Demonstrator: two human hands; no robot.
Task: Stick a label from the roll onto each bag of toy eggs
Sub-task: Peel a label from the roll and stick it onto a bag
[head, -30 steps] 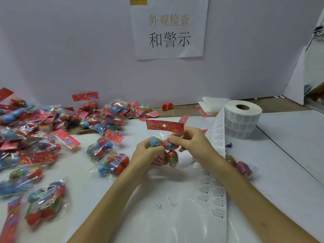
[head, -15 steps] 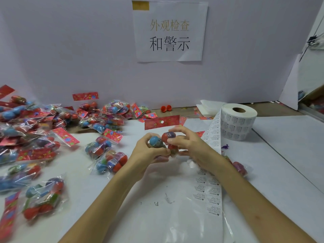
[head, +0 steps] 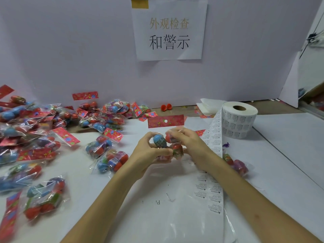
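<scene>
Above the middle of the table I hold a clear bag of toy eggs (head: pixel 160 141) with a red header card on top. My left hand (head: pixel 149 153) grips it from the left and below, thumb curled under the blue egg. My right hand (head: pixel 189 142) holds the bag's right side, fingers curled over the red eggs. The white label roll (head: pixel 239 120) stands at the right, and its strip of labels (head: pixel 213 165) trails down the table under my right forearm.
Many bags of toy eggs (head: pixel 43 137) lie heaped at the left and back. One more bag (head: pixel 236 163) lies right of the strip. A red loose egg half (head: pixel 165 106) sits by the back wall. White folded sheets (head: pixel 208 106) lie behind the roll.
Both hands have lifted the bag slightly up and away from me and turned it; the header card now stands flatter. The grip of both hands stays the same.
</scene>
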